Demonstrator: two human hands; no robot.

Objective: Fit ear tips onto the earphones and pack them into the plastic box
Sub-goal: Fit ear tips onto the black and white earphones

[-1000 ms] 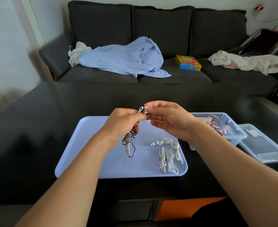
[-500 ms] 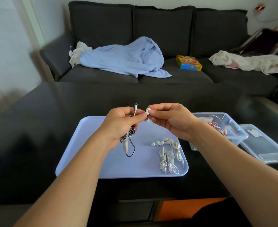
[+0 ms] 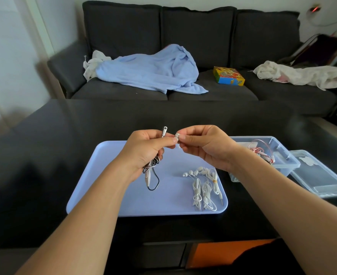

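Fingers of the right hand are pinching a small white silicone ear tip, pressing it vs. an earbud pinched by the left hand, above the pale blue plastic tray. Left is also gripping the black-and-white coiled earphone cable; the other silver earbud is sticking up. Tip: keep the tip square to the nozzle & twist while pushing, w/ the bud braced. Clear plastic box is waiting just right of the tray on the black desk.
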